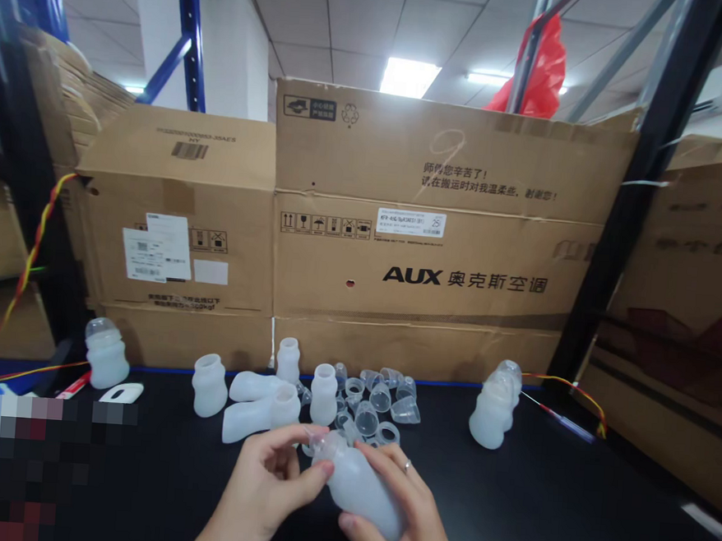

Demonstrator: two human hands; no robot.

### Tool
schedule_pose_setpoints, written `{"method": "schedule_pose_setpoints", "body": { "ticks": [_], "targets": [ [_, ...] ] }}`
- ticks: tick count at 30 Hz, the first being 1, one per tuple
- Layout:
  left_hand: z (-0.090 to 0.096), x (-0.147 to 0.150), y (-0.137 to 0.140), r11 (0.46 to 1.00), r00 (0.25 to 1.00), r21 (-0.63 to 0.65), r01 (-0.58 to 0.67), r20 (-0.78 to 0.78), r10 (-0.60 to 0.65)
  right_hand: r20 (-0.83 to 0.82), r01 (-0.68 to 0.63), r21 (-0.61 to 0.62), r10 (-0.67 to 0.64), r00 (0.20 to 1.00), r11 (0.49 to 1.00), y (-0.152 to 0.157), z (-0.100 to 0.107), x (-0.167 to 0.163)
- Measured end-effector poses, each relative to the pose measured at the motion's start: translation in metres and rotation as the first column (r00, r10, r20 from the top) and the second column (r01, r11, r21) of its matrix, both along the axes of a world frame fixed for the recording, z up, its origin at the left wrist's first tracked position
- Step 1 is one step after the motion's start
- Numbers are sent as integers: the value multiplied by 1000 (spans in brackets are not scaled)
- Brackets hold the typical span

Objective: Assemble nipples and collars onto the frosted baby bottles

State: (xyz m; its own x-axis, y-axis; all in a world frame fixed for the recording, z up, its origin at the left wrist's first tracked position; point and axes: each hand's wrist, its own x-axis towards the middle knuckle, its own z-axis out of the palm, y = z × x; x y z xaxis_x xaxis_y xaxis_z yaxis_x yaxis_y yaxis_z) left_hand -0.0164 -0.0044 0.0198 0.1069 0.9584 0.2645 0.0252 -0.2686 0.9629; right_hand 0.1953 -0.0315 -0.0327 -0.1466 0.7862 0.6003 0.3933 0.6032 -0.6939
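A frosted white baby bottle (367, 485) lies tilted between my hands, its top pointing up and left. My right hand (410, 505) is wrapped round the bottle's body from the right, fingers over the top and thumb beneath. With thumb and index finger, my left hand (278, 475) pinches the clear teat end (326, 445) of the bottle; its other fingers are curled. Just beyond my hands is a heap of clear caps and rings (366, 418). Open frosted bottles stand behind, among them one bottle (324, 396), and another bottle (251, 423) lies on its side.
Capped bottles stand at the left (106, 360) and right (492, 411) of the black table (535, 513). A large cardboard box (445, 309) walls off the back. A white rounded object (121, 393) and a pen-like tool (566, 422) lie near the sides. The lower left corner is pixelated.
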Motion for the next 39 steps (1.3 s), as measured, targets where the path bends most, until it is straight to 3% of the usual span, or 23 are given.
{"method": "schedule_pose_setpoints", "body": {
  "ticks": [4,8,11,14,17,20,25,28,30,33,36,38,39],
  "targets": [
    [-3,5,-1,995,982,-95,41,185,-22,-37,87,300,-79,996,950,-1,-5,-1],
    [1,10,-6,974,945,-216,73,326,1,156,118,415,-199,968,902,-8,8,1],
    [10,7,-11,953,976,-275,126,206,-69,272,109,458,-256,928,882,-12,21,6],
    [19,2,-15,935,981,-298,192,57,-184,230,39,486,-171,958,873,-10,29,11],
    [22,0,-17,919,964,-289,267,60,-261,170,-48,462,-35,985,885,-8,33,15],
    [21,-1,-17,900,947,-294,321,96,-306,115,-79,347,41,993,935,-11,37,18],
    [17,0,-17,946,969,-214,242,98,-226,162,-27,146,3,987,989,-18,45,17],
    [16,0,-16,952,975,-211,222,49,-217,188,-20,155,-10,982,988,-19,46,15],
    [15,1,-15,950,973,-223,220,-12,-229,224,-3,284,-63,972,959,-19,45,15],
    [14,3,-12,945,967,-242,219,-78,-244,363,-18,532,-209,908,846,-18,44,17],
    [12,5,-11,932,971,-301,203,-64,-232,475,-97,652,-305,825,752,-18,49,19],
    [11,7,-12,931,968,-278,238,-14,-251,458,-98,648,-283,843,755,-19,51,21],
    [11,7,-13,935,965,-243,260,19,-263,417,-72,603,-236,878,795,-19,52,21]
  ]
}}
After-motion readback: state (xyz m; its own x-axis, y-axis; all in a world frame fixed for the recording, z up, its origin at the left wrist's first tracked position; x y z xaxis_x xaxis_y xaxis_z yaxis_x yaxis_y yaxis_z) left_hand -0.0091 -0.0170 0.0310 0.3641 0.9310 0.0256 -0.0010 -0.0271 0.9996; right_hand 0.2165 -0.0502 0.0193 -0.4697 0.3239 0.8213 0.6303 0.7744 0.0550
